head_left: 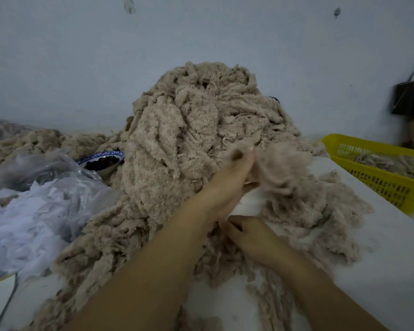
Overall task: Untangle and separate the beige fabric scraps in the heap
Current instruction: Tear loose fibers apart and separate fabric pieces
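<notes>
Pinching a fluffy beige fabric scrap [287,170] at its fingertips, the left hand [225,185] reaches furthest, to the foot of the tall heap of shaggy beige fabric scraps [196,120] on the white-covered desk [380,247]. The scrap lies just right of that grip and appears to trail back toward the person. The right hand [249,235] sits nearer the body, fingers curled. Whether its grip clamps a strand cannot be told through the blur. Material: soft, frayed, stringy pile, liable to snag.
</notes>
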### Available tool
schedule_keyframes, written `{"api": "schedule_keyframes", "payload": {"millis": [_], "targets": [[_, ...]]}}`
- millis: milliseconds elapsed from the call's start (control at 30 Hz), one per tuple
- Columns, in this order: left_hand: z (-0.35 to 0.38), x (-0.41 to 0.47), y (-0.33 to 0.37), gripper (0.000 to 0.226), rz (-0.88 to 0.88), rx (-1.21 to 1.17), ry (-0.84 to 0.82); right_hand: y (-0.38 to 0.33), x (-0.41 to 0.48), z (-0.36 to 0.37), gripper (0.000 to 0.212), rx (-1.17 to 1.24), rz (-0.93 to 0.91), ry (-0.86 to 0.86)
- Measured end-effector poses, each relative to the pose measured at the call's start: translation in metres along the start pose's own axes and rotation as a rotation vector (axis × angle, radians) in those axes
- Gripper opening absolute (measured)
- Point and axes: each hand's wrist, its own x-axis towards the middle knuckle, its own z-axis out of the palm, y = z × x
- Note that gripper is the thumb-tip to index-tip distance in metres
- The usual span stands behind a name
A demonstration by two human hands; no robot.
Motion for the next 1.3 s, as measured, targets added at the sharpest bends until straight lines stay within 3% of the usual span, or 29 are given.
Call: {"api": "schedule_keyframes", "payload": {"millis": [67,100,200,267,333,367,433,500,567,667,733,833,1033,1167,1233,1300], "targets": [[0.002,0.011,0.004,0.065,-0.057,0.193,-0.11,0.002,-0.001,-0.002,0.046,0.068,0.016,0.007],[-0.005,0.015,0.001,0.058,-0.043,0.392,-0.073,0.003,0.0,-0.004,0.046,0.109,0.047,0.026],[-0.039,0.02,-0.013,0.033,0.11,0.901,0.249,0.006,0.004,-0.008,0.05,0.104,0.085,0.079],[-0.065,0.018,-0.022,0.041,0.173,1.154,0.428,0.005,0.006,-0.005,0.046,0.059,0.063,0.061],[-0.088,0.018,-0.031,0.053,0.08,1.374,0.489,0.003,0.004,-0.003,0.042,0.035,0.051,0.016],[-0.098,0.018,-0.033,0.045,0.039,1.415,0.512,0.003,0.003,-0.002,0.041,0.035,0.051,0.008],[-0.11,0.015,-0.031,0.015,0.059,1.322,0.581,0.004,0.001,-0.003,0.038,0.067,0.059,0.027],[-0.106,0.008,-0.029,0.029,0.198,1.182,0.623,0.005,0.002,-0.004,0.038,0.141,0.085,0.066],[-0.086,-0.008,-0.029,0.028,0.377,1.161,0.584,0.003,0.005,-0.004,0.04,0.348,0.147,0.153],[-0.038,-0.036,-0.048,0.017,0.573,1.151,0.319,-0.003,0.01,-0.008,0.047,0.866,0.208,0.166],[-0.02,-0.047,-0.058,0.022,0.602,1.122,0.172,-0.005,0.01,-0.008,0.044,1.014,0.204,0.107],[-0.018,-0.05,-0.063,0.024,0.612,1.166,0.08,0.0,0.01,-0.01,0.03,0.907,0.234,0.124],[-0.016,-0.06,-0.059,0.018,0.681,1.209,0.032,-0.001,0.009,-0.012,0.031,0.811,0.202,0.196],[-0.013,-0.066,-0.06,0.015,0.745,1.275,-0.045,-0.004,0.007,-0.019,0.02,0.998,0.288,-0.018],[-0.012,-0.066,-0.061,0.016,0.783,1.286,-0.071,0.005,0.009,-0.021,0.028,1.014,0.346,-0.129],[-0.012,-0.065,-0.064,0.017,0.804,1.283,-0.098,0.011,0.01,-0.022,0.006,0.951,0.368,-0.117]]}}
